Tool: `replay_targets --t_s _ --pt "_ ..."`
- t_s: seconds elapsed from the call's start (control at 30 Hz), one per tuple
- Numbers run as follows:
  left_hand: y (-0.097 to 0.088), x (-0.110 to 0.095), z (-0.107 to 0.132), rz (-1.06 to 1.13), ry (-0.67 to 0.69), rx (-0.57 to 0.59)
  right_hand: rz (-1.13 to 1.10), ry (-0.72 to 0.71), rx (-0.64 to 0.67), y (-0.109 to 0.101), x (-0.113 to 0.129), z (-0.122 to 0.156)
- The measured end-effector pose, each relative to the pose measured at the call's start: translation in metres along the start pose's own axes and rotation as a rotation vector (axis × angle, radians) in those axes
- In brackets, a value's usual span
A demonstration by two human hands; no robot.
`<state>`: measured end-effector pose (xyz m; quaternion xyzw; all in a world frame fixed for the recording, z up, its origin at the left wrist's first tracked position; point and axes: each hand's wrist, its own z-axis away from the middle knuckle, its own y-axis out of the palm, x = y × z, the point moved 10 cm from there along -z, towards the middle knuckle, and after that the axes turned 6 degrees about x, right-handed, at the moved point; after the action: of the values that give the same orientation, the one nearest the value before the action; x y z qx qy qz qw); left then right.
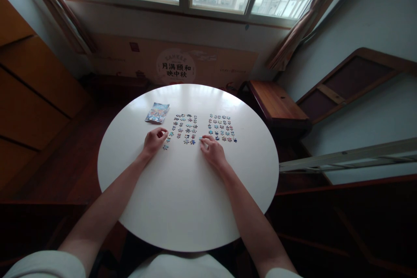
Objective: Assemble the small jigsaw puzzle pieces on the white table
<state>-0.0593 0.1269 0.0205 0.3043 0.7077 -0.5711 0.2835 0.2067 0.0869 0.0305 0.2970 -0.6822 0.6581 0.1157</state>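
Head view: small pale-blue jigsaw piece (200,138) pinched in fingertips of my right hand (213,151); too small to tell its long axis. Sits at gap between left group of multicoloured jigsaw pieces (188,130) and right group of multicoloured jigsaw pieces (222,133); rows run crosswise to me. My left hand (153,141) curled, fingertips nearly meeting, beside left group; cannot tell if it grips anything. Blue printed packet (157,113) beyond it, leaning rightward. Round white bench (192,200) stretches broadly from hands to near rim.

Round white table (189,208); jigsaw pieces (222,127), printed packet (157,113) atop
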Motion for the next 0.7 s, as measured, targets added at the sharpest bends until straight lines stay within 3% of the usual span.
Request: replay_targets --t_s 0.7 --pt "0.0005 0.0003 -0.0003 0.007 0.005 0.000 -0.036 0.011 -0.002 0.0013 -0.0050 -0.0014"
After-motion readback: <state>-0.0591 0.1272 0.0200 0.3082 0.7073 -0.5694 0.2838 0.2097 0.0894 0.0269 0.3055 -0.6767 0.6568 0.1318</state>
